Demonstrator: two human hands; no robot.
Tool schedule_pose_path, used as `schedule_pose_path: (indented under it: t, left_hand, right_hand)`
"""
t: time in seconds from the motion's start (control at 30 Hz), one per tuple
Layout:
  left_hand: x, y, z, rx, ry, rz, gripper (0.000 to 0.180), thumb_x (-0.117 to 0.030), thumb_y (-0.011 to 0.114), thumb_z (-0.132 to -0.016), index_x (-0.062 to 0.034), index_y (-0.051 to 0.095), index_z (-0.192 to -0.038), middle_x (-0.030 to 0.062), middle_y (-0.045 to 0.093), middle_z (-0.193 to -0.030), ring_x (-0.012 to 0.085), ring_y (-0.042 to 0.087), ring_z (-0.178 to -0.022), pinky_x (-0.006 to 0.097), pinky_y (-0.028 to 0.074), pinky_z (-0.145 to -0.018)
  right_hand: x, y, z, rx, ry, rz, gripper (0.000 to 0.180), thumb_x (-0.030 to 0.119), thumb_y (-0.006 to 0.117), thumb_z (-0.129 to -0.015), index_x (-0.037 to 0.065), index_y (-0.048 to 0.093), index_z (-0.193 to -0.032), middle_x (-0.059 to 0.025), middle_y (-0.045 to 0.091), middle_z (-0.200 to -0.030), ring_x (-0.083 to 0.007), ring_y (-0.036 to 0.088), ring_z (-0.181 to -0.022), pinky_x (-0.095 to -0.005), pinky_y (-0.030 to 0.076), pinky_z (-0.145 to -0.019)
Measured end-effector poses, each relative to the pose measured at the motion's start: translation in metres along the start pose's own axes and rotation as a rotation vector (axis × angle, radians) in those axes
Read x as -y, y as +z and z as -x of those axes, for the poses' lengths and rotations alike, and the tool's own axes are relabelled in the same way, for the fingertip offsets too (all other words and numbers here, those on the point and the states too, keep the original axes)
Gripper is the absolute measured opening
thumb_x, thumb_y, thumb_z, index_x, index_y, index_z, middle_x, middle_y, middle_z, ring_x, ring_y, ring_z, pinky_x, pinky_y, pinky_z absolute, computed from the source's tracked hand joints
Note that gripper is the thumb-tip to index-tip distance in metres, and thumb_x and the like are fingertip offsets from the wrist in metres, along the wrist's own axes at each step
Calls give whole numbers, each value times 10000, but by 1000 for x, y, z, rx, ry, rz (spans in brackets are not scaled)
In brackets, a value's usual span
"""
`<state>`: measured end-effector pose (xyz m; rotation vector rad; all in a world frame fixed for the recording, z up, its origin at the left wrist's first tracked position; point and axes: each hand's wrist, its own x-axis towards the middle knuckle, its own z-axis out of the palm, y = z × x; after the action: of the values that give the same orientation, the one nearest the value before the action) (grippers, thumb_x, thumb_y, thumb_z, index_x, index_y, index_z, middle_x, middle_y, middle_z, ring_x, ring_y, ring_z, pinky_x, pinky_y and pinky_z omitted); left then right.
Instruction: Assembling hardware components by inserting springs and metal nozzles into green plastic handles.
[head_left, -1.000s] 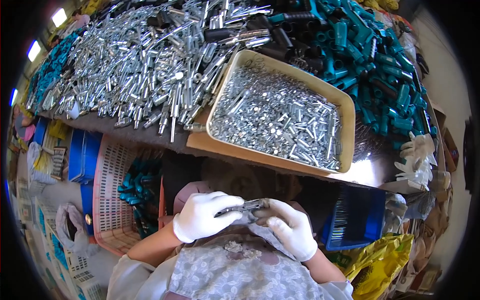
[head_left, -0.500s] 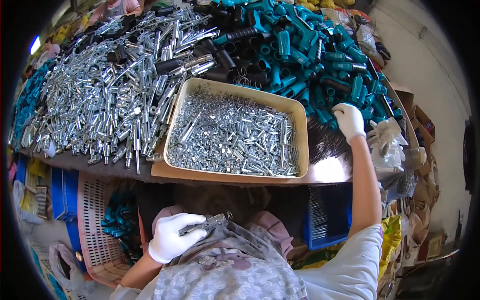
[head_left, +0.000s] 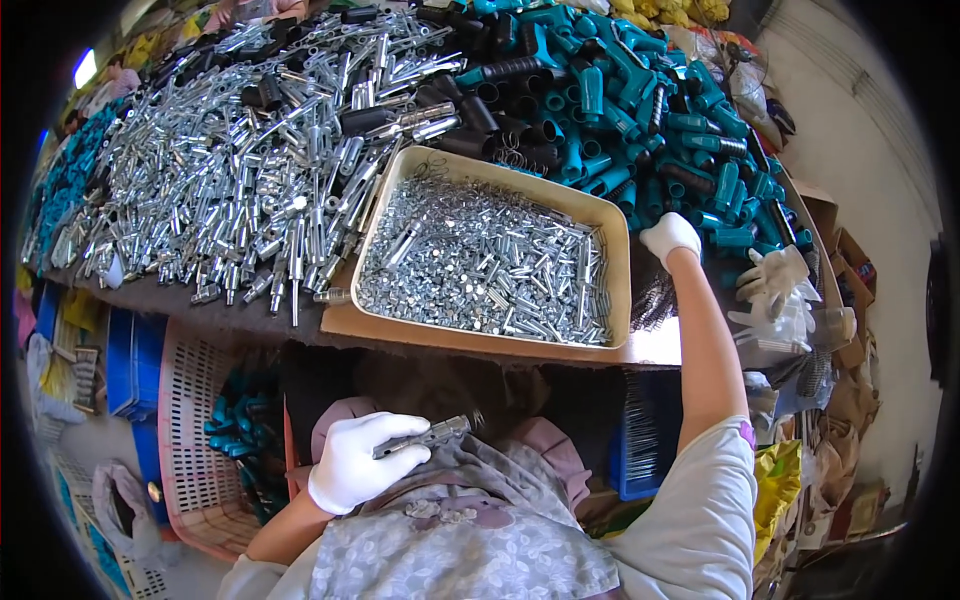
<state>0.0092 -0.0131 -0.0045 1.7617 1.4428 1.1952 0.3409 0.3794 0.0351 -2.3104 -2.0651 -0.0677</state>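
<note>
The white-gloved left hand (head_left: 358, 462) is pinching a slim grey metal rod (head_left: 425, 437) over the lap. The white-gloved right hand (head_left: 669, 237) is reaching, fingers curled, into the teal plastic sleeves (head_left: 640, 110) beyond the beige tray (head_left: 618, 270); I cannot tell if it grips one. It should take one sleeve only, keeping the rod level.

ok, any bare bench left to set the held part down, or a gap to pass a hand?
Little. Bare strips: the dark bench edge below the silver pile, left of the tray, and a pale patch by the tray's right corner, below the right hand. Crowded elsewhere: teal handles and black tubes fill the back. The left hand holds a metal part over the lap.
</note>
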Motion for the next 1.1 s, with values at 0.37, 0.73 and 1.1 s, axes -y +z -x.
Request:
schedule_pose_path:
  t: [0.37,0.73,1.1]
  left_hand:
    - [16,-7,9,-135,-21,-95,281,-94,832,-685,-58,732,-945,104,722,-849,279,666,-728,345,519,-706]
    - [3,-22,-11,106,31,-41,287,-148,817,-764,-47,721,-1015,111,729,-875,243,710,-715,300,550,-638]
    - [10,-7,-7,180,161,-140,511,-339,826,-748,-103,652,-1166,98,722,-889,276,709,-733,351,551,-623]
  right_hand:
    - [-11,-93,99,-276,-121,191,294,210,534,-854,43,559,-1094,-235,702,-918,-442,679,-866,-547,517,-769]
    - [15,-21,275,936,-310,-1125,323,205,790,-806,-39,699,-997,-15,653,-807,-60,553,-725,-228,477,-672]
    - [59,-11,298,770,-733,-842,361,242,787,-813,6,697,-1071,-139,698,-807,-195,659,-651,-304,531,-651]
